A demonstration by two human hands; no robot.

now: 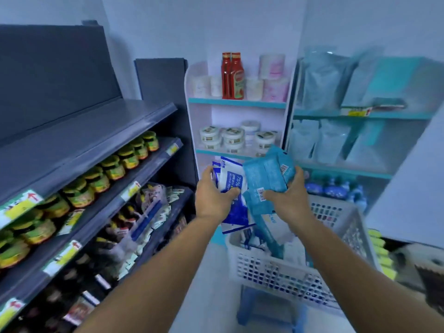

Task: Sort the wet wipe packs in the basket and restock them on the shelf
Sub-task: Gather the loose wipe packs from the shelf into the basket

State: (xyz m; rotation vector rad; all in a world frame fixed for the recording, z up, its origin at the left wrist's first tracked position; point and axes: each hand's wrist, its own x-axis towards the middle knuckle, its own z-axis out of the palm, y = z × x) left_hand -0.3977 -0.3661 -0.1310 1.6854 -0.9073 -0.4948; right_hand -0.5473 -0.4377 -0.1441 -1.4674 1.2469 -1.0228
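Sorting step: left hand (212,197) pinches white-blue alcohol wipe packs (231,181), right hand (289,195) clasps teal packs (266,174) above basket (288,275); next, probably shelving one kind.

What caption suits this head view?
Left hand holds white alcohol wipe packs, right hand teal packs, above the basket.

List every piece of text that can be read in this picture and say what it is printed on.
"75%" on the white and blue wipe pack that the left hand grips.
"Alcohol W..." on the same pack; the rest is hidden by the hand.
Teal wipe packs in the right hand: barcodes only, digits too small to read.
Shelf price tags: red arrows, print blurred.
Red bottles, jars, white tubs: labels too blurred to read.
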